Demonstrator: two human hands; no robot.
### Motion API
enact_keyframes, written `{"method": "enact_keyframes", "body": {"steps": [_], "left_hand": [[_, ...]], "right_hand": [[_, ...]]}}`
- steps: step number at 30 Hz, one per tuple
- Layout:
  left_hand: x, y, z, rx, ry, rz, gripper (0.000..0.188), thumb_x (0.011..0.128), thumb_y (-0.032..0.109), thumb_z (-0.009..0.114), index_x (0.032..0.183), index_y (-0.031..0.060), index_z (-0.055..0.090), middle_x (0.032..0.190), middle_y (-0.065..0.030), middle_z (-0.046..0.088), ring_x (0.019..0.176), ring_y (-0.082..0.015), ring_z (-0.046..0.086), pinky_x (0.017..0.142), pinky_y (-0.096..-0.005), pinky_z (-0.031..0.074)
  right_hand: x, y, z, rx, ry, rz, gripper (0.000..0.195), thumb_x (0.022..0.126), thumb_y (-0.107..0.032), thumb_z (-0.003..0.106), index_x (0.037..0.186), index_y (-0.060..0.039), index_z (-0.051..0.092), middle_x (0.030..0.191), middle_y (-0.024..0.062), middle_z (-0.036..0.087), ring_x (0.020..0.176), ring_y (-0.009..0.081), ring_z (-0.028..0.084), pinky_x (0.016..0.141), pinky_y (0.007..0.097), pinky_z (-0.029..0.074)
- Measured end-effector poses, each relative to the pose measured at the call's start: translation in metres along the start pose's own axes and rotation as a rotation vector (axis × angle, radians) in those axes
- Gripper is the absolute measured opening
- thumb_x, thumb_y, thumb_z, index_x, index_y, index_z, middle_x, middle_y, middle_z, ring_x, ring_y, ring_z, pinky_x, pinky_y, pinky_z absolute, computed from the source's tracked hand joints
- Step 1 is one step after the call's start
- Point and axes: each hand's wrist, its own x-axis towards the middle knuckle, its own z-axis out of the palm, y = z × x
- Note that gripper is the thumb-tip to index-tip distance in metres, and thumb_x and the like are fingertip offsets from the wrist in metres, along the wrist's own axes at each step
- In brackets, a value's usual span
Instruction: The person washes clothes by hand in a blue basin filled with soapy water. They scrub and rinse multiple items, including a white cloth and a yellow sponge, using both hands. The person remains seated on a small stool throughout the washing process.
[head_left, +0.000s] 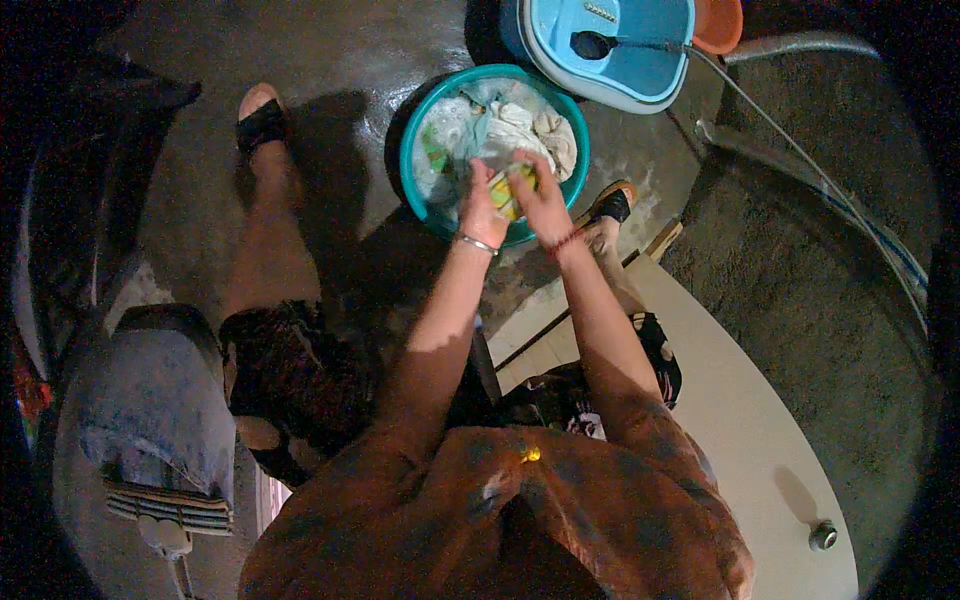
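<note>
A teal basin (417, 202) of soapy water stands on the floor before me. White cloths (517, 126) and a pale green cloth (478, 135) lie among the suds (442, 120). Over the basin's near side, my left hand (482, 206) and my right hand (541, 196) hold a small yellow, green and white item (502, 195) between them. Blur hides whether it is cloth or a packet. A green piece (433, 150) shows in the foam to the left.
A light blue tub (637, 84) with a dark shower head (592, 45) inside stands beyond the basin, beside an orange container (718, 26). A hose (810, 161) runs right. A pale door (757, 420) stands at my right. What looks like a mop (161, 427) is at left.
</note>
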Motion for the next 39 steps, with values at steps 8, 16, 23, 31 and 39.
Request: {"method": "enact_keyframes", "body": {"steps": [8, 16, 23, 31, 39], "left_hand": [[-0.016, -0.008, 0.015, 0.124, -0.001, 0.055, 0.054, 0.091, 0.05, 0.043, 0.122, 0.0057, 0.049, 0.118, -0.0066, 0.056, 0.109, -0.0223, 0.052, 0.092, -0.0373, 0.042], [-0.003, 0.024, -0.009, 0.056, -0.213, -0.019, 0.033, 0.087, 0.047, 0.054, 0.077, 0.0158, 0.051, 0.079, -0.0009, 0.057, 0.076, -0.017, 0.056, 0.069, -0.0301, 0.047], [-0.028, 0.008, 0.026, 0.299, 0.14, -0.005, 0.057, 0.089, 0.046, 0.051, 0.125, 0.0019, 0.046, 0.125, -0.0083, 0.05, 0.11, -0.02, 0.05, 0.091, -0.0308, 0.042], [-0.026, 0.06, -0.003, 0.322, 0.297, 0.134, 0.069, 0.084, 0.062, 0.047, 0.137, 0.0212, 0.031, 0.137, -0.002, 0.036, 0.125, -0.0265, 0.035, 0.096, -0.0496, 0.032], [-0.027, 0.062, -0.008, 0.501, 0.307, 0.12, 0.063, 0.088, 0.05, 0.049, 0.138, 0.0173, 0.029, 0.132, -0.01, 0.04, 0.116, -0.0243, 0.044, 0.085, -0.0408, 0.044]], "right_hand": [[0.006, -0.033, 0.002, -0.508, 0.165, 0.031, 0.027, 0.091, -0.035, 0.044, 0.093, -0.008, 0.048, 0.082, 0.021, 0.062, 0.072, 0.0411, 0.06, 0.064, 0.0484, 0.047], [-0.058, -0.089, 0.018, -0.311, 0.008, -0.155, 0.028, 0.088, -0.021, 0.051, 0.112, -0.0067, 0.049, 0.109, 0.0198, 0.051, 0.102, 0.0372, 0.051, 0.082, 0.0416, 0.045], [0.012, -0.034, 0.002, -0.561, 0.053, 0.057, 0.029, 0.09, -0.033, 0.045, 0.091, -0.0066, 0.057, 0.073, 0.0202, 0.06, 0.071, 0.0409, 0.059, 0.063, 0.0485, 0.047], [0.083, -0.014, 0.03, -0.411, 0.027, -0.311, 0.023, 0.086, -0.025, 0.053, 0.103, -0.0091, 0.054, 0.095, 0.0204, 0.057, 0.091, 0.0385, 0.055, 0.078, 0.0449, 0.045], [0.126, 0.042, 0.086, -0.875, -0.359, -0.07, 0.026, 0.085, -0.017, 0.042, 0.106, -0.0068, 0.056, 0.115, 0.0183, 0.056, 0.103, 0.0338, 0.056, 0.086, 0.0459, 0.044]]}}
